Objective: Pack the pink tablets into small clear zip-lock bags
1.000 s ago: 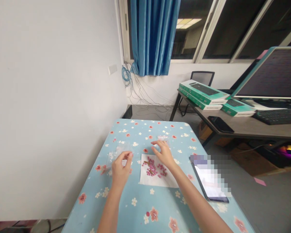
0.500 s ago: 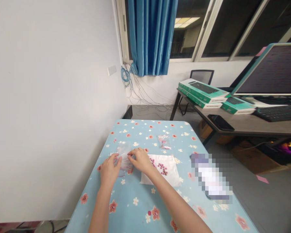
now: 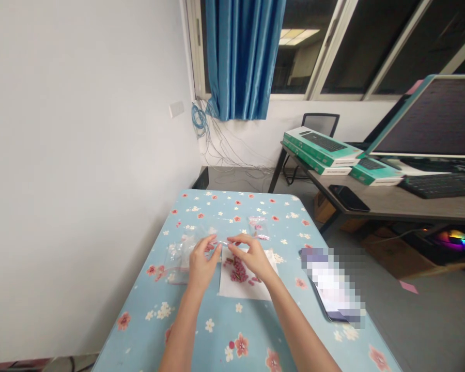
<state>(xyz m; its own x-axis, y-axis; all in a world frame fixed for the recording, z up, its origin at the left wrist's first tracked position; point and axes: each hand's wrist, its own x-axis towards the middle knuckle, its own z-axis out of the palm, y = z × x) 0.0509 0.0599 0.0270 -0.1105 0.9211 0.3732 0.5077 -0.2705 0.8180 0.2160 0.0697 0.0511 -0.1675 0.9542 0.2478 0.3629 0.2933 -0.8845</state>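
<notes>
My left hand (image 3: 204,259) and my right hand (image 3: 252,254) are raised close together over the left part of a white sheet (image 3: 242,293). Between their pinching fingertips stretches the edge of a small clear plastic bag (image 3: 223,242); most of it is hard to see. Below my right hand, a pile of pink beads (image 3: 237,269) lies on the sheet with a few gold-coloured bits among them. Left of my left hand rest several clear plastic bags (image 3: 176,253), overlapping. Beyond my right hand, a small bag with pink beads inside (image 3: 259,228) lies flat.
A flowered blue tablecloth (image 3: 194,330) covers the table. A phone (image 3: 333,289), its screen blurred, lies at the right edge. The wall (image 3: 81,181) runs along the left. On a desk to the right are keyboard boxes (image 3: 321,147), a dark phone (image 3: 349,198) and a monitor (image 3: 434,119).
Both hands have moved right, from the clear bags to above the white sheet, and now stretch one bag's edge between them. More of the bead pile shows.
</notes>
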